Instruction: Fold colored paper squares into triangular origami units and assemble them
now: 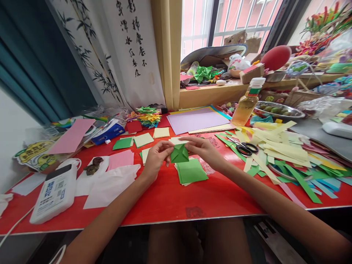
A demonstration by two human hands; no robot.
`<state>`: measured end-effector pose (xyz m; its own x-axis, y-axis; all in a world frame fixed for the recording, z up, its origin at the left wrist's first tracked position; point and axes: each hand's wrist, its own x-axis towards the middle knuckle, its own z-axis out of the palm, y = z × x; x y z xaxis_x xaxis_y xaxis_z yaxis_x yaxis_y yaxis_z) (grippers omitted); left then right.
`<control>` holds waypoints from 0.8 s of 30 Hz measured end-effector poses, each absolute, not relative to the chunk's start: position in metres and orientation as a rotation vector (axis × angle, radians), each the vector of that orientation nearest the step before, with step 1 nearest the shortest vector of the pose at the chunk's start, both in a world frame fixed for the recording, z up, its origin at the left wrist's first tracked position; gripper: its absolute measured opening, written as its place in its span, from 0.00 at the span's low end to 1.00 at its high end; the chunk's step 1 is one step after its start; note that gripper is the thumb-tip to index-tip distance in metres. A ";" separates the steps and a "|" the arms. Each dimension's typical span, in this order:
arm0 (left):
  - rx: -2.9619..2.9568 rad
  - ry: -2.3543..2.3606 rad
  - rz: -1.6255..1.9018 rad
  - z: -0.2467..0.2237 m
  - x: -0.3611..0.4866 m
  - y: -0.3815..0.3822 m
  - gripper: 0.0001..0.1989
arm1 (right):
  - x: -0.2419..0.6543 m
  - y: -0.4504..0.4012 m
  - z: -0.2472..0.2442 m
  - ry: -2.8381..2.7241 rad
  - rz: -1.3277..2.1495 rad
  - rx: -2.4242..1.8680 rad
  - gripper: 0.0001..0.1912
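Note:
Between my two hands I hold up a small green square of paper [179,153] with diagonal creases crossing at its middle. My left hand [157,157] pinches its left edge, and my right hand [202,149] pinches its upper right corner. Just below it on the red table lies a stack of green paper squares [191,171], with paler sheets showing under its edges. Behind my left hand are cream paper squares [143,139] and green paper squares [122,143]. The fingertips behind the held paper are partly hidden.
Black-handled scissors [246,149] lie right, beside a heap of paper strips [286,146]. A bottle of yellowish liquid [246,104] stands behind them. Large lilac sheets [196,120] lie at the back. To the left are a white device [56,192], tissue [112,187] and pink paper [121,159].

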<state>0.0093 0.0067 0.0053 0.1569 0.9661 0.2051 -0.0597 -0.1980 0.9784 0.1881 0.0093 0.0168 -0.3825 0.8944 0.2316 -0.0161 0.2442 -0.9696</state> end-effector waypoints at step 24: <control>1.804 0.991 1.203 0.010 0.012 -0.005 0.14 | 0.189 0.012 0.016 -1.653 1.295 -0.973 0.13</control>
